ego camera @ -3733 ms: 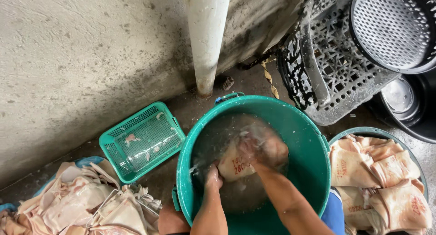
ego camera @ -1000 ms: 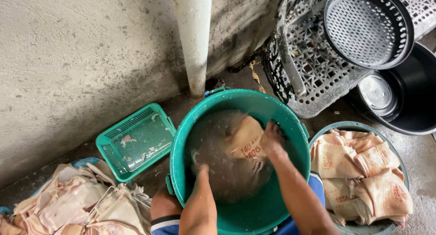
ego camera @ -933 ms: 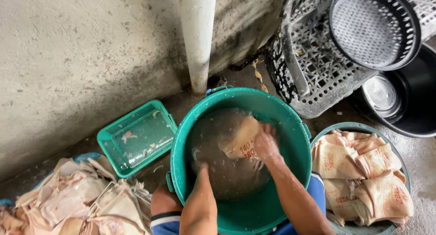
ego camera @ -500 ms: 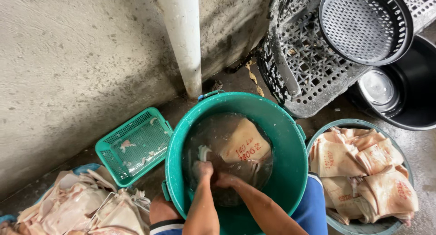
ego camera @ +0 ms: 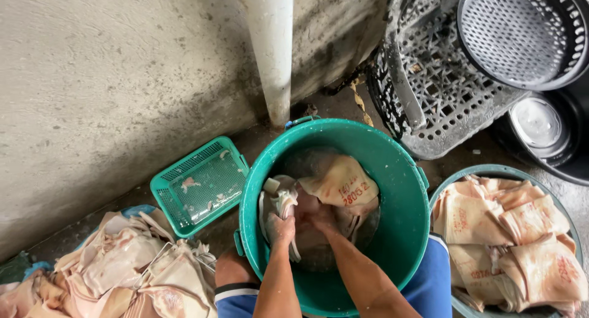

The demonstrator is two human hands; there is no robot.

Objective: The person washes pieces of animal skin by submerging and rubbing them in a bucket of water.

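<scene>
Down in the green bucket (ego camera: 402, 189), both hands work in murky water among pale slabs of pork skin. Its left hand (ego camera: 279, 227) is curled shut around a folded, whitish skin piece (ego camera: 283, 200) that sticks up out of the water near the bucket's left wall. Close beside it, the right hand (ego camera: 320, 217) is low in the water, fingers bent against the same wet mass; how firmly it grips I cannot tell, since water and skin hide the fingertips. A larger tan skin (ego camera: 342, 183) with red stamp marks floats just behind the hands, touching them.

Left of the bucket sits a small green basket (ego camera: 197, 186) holding a few scraps. At the lower left, a heap of skins (ego camera: 123, 272) lies on the floor. To the right, a round tub (ego camera: 485, 170) is piled with more stamped skins. Behind the bucket a white pipe (ego camera: 271, 48) runs down the concrete wall (ego camera: 110, 78), and a grey crate (ego camera: 442, 91) leans beside it with a round sieve (ego camera: 518, 32) on top.
</scene>
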